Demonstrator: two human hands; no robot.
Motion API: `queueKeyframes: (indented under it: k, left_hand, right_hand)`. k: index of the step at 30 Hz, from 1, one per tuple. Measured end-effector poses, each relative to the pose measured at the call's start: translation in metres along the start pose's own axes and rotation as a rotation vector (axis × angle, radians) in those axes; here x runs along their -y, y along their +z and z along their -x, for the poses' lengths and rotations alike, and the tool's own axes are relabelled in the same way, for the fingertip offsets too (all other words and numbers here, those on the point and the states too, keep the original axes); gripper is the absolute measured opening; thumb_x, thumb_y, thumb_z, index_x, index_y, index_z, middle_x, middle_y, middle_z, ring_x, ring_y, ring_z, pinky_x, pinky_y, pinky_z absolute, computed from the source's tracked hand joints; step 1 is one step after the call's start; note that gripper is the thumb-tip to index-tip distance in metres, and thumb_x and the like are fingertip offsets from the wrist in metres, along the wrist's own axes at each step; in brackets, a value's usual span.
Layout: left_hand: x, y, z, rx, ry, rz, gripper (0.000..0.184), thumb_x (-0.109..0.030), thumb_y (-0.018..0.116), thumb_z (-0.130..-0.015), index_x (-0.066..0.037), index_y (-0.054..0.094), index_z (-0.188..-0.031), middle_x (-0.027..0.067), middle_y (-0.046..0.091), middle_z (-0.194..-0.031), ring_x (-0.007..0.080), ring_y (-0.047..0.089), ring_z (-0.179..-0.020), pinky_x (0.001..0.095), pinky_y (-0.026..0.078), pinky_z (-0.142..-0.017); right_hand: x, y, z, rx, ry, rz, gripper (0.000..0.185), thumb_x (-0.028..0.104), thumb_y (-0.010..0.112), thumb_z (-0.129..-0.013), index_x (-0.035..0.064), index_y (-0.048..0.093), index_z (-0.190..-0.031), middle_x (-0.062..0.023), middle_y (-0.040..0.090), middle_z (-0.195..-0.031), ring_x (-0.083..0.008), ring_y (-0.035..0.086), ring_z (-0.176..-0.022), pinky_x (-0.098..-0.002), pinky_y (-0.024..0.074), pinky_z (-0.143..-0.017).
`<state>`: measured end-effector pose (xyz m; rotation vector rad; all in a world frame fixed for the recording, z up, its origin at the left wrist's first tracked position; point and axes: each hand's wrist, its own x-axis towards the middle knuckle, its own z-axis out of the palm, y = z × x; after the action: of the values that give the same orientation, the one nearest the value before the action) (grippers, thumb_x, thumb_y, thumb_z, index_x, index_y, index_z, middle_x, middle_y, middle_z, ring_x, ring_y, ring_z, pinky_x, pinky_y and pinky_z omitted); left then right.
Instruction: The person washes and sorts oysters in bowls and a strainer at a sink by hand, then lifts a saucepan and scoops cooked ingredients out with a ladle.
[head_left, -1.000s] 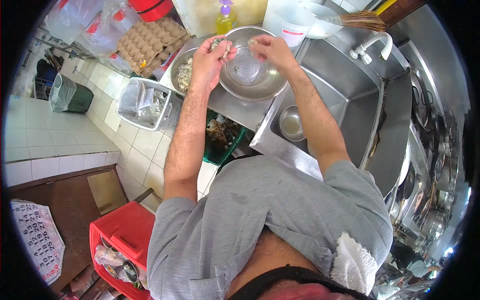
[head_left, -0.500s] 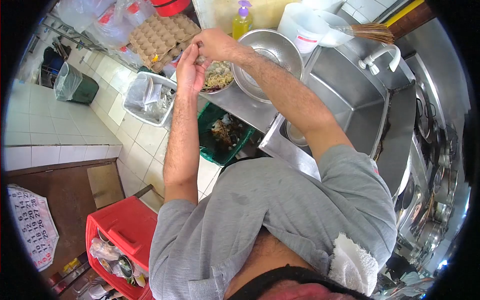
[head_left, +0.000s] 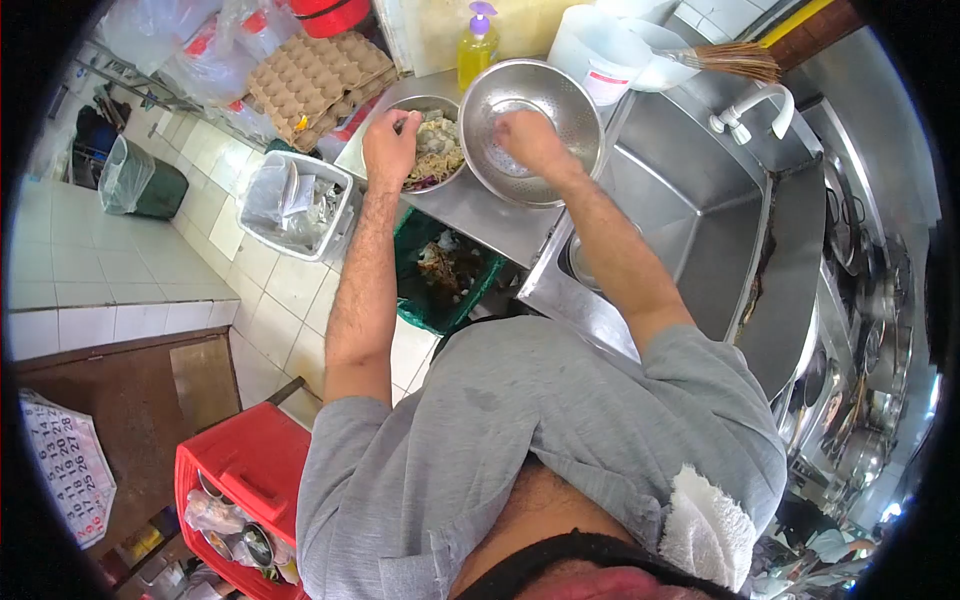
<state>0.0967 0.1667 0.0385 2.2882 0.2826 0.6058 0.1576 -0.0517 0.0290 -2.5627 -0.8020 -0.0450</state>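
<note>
My left hand [head_left: 389, 148] is closed at the left rim of a metal bowl [head_left: 452, 186], with a small dark bit at its fingertips that I cannot make out. Pale, greyish lumps and shredded yellowish scraps [head_left: 437, 150] fill the bowl. Over a perforated metal colander [head_left: 575, 130], directly right of the bowl, hangs my right hand [head_left: 532, 141]. Its fingers point down and left into the colander and are blurred, so their grip does not show. A whitish patch [head_left: 512, 110] lies on the colander's bottom.
A steel sink [head_left: 660, 200] with a white faucet [head_left: 740, 125] lies to the right. Behind stand a soap bottle [head_left: 478, 50] and white tubs [head_left: 598, 50]. Egg trays [head_left: 320, 80] sit back left. Below the counter are a green-lined bin [head_left: 415, 300] and a white bin [head_left: 345, 225].
My hands were together above the bowl and have parted. The right hand has moved right, over the colander; the left has lowered slightly to the bowl's left rim.
</note>
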Motion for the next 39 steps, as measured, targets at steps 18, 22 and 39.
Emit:
queueKeyframes:
  k: [18, 22, 39]
  left_hand:
    - [0.062, 0.004, 0.038, -0.191, -0.195, 0.274, 0.048, -0.021, 0.067, -0.076, -0.004, 0.048, -0.117, 0.0194, 0.043, -0.123, 0.0306, 0.044, -0.110, 0.0400, 0.035, -0.094]
    - [0.024, -0.009, 0.055, 0.083, -0.648, 0.779, 0.050, -0.025, 0.058, -0.084, -0.007, 0.037, -0.125, 0.0140, 0.053, -0.109, 0.0243, 0.058, -0.087, 0.0350, 0.050, -0.063]
    - [-0.004, 0.008, 0.109, 0.140, -0.605, 0.933, 0.039, -0.021, 0.044, -0.091, -0.001, 0.036, -0.123, 0.0172, 0.052, -0.108, 0.0281, 0.061, -0.083, 0.0400, 0.058, -0.055]
  right_hand:
    - [-0.063, -0.080, 0.127, -0.425, 0.709, -0.675, 0.069, 0.029, 0.072, -0.070, -0.0001, 0.041, -0.125, -0.0206, 0.054, -0.110, -0.0264, 0.059, -0.083, -0.0350, 0.0504, -0.067]
    - [-0.031, -0.020, 0.126, -0.184, 0.979, -1.274, 0.069, 0.022, 0.069, -0.073, -0.0027, 0.034, -0.128, -0.0200, 0.052, -0.111, -0.0275, 0.058, -0.086, -0.0379, 0.0519, -0.059]
    - [-0.193, -0.026, 0.322, -0.653, 1.237, -0.793, 0.025, -0.001, 0.049, -0.077, -0.0060, 0.051, -0.101, -0.0154, 0.058, -0.089, -0.0257, 0.060, -0.076, -0.0382, 0.0525, -0.056]
